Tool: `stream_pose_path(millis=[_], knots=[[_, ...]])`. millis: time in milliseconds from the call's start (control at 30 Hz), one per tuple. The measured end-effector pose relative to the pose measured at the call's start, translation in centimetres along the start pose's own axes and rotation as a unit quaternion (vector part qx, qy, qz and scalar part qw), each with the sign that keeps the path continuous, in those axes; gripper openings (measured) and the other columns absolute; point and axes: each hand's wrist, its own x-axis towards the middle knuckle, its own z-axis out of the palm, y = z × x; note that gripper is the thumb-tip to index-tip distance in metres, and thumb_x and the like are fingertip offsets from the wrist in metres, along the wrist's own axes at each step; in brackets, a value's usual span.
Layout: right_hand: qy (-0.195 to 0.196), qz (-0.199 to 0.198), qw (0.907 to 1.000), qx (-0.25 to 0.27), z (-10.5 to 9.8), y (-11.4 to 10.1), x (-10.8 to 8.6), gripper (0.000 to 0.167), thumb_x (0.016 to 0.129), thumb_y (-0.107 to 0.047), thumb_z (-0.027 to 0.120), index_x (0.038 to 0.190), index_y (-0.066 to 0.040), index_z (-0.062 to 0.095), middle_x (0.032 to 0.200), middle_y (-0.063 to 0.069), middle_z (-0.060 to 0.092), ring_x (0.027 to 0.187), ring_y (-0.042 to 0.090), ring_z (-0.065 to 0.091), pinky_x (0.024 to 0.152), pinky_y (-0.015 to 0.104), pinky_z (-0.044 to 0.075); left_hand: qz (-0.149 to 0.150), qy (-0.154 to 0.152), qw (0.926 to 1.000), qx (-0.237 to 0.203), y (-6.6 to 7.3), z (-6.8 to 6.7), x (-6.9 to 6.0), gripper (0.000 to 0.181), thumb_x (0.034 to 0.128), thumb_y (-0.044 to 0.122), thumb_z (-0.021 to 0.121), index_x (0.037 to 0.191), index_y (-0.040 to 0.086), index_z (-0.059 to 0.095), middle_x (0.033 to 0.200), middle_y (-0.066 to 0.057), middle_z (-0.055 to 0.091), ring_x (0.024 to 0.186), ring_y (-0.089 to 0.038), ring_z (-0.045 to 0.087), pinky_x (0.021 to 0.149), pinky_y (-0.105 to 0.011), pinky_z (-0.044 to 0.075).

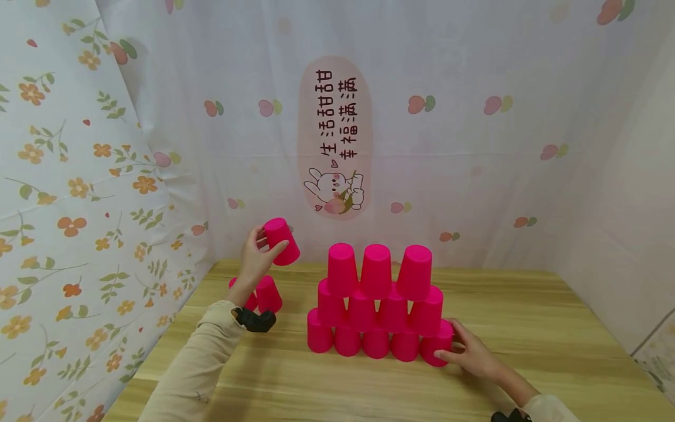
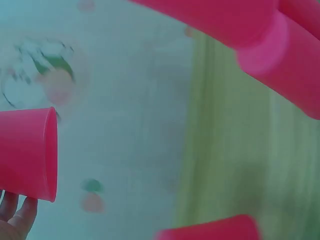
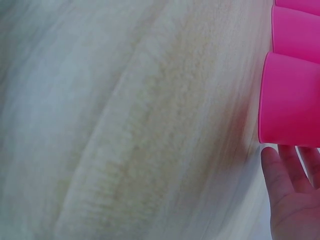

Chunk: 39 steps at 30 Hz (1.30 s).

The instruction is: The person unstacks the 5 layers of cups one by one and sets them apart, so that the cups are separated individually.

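My left hand [image 1: 258, 253] grips a pink cup [image 1: 283, 243], upside down and a little tilted, in the air left of a cup stack. In the left wrist view its fingers [image 2: 24, 216] lie against that cup [image 2: 25, 155]. The stack has three tiers of upside-down pink cups, with three cups on top, such as the middle top cup [image 1: 376, 272]. My right hand [image 1: 474, 354] holds the rightmost bottom cup [image 1: 435, 347] from the right side, thumb in front. The right wrist view shows that hand [image 3: 295, 200] at the cup's side [image 3: 292, 102].
Two more pink cups stand on the left of the wooden table [image 1: 337, 392]: one cup [image 1: 269, 295] and another [image 1: 250, 302] partly behind my left wrist. A printed curtain [image 1: 464, 176] hangs behind the table; a flowered cloth [image 1: 68, 252] hangs at left.
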Motion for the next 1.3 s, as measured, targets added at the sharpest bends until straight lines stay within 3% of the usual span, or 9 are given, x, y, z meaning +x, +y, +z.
stream_pose_path(millis=[233, 433, 633, 933, 1300], knots=[[0.004, 0.011, 0.9999, 0.002, 0.0, 0.1, -0.1, 0.053, 0.077, -0.009, 0.067, 0.121, 0.002, 0.038, 0.106, 0.01, 0.051, 0.09, 0.007, 0.054, 0.073, 0.036, 0.051, -0.068, 0.033, 0.9971, -0.008, -5.1, 1.3, -1.2, 0.065, 0.079, 0.017, 0.067, 0.131, -0.002, 0.031, 0.126, -0.02, 0.039, 0.114, -0.034, 0.039, 0.094, -0.043, 0.036], [-0.004, 0.001, 0.9999, 0.014, 0.2, -0.1, -0.2, 0.053, 0.079, -0.007, 0.065, 0.122, 0.004, 0.036, 0.108, 0.012, 0.05, 0.092, 0.005, 0.053, 0.074, 0.039, 0.05, -0.084, 0.027, 0.996, -0.012, -8.1, 2.2, -2.4, 0.063, 0.0781, 0.012, 0.067, 0.129, -0.005, 0.033, 0.126, -0.023, 0.04, 0.115, -0.038, 0.039, 0.095, -0.043, 0.035], [0.002, -0.008, 0.9998, 0.017, 0.2, -0.2, -0.2, 0.053, 0.078, -0.006, 0.065, 0.121, 0.004, 0.036, 0.107, 0.004, 0.051, 0.091, 0.004, 0.053, 0.073, 0.04, 0.05, -0.082, 0.018, 0.9963, -0.015, -9.8, 2.8, -3.2, 0.061, 0.077, 0.008, 0.068, 0.127, -0.006, 0.035, 0.124, -0.025, 0.043, 0.115, -0.038, 0.041, 0.094, -0.044, 0.036], [0.009, 0.005, 0.9999, 0.004, 0.1, 0.3, 0.0, 0.053, 0.077, -0.008, 0.067, 0.121, 0.0, 0.038, 0.105, 0.005, 0.053, 0.091, 0.008, 0.055, 0.074, 0.034, 0.051, -0.071, -0.001, 0.997, 0.031, -12.0, 3.7, -3.6, 0.062, 0.0749, 0.011, 0.07, 0.127, -0.003, 0.039, 0.12, -0.021, 0.049, 0.113, -0.034, 0.044, 0.093, -0.045, 0.037], [0.001, -0.003, 1.0, 0.006, 0.0, 0.2, -0.1, 0.054, 0.077, -0.008, 0.066, 0.122, 0.002, 0.037, 0.107, 0.005, 0.052, 0.092, 0.005, 0.054, 0.074, 0.037, 0.05, -0.057, 0.024, 0.9975, 0.034, -13.6, 4.7, -4.7, 0.057, 0.0773, 0.002, 0.066, 0.127, 0.0, 0.038, 0.12, -0.021, 0.048, 0.109, -0.034, 0.046, 0.091, -0.046, 0.038]])
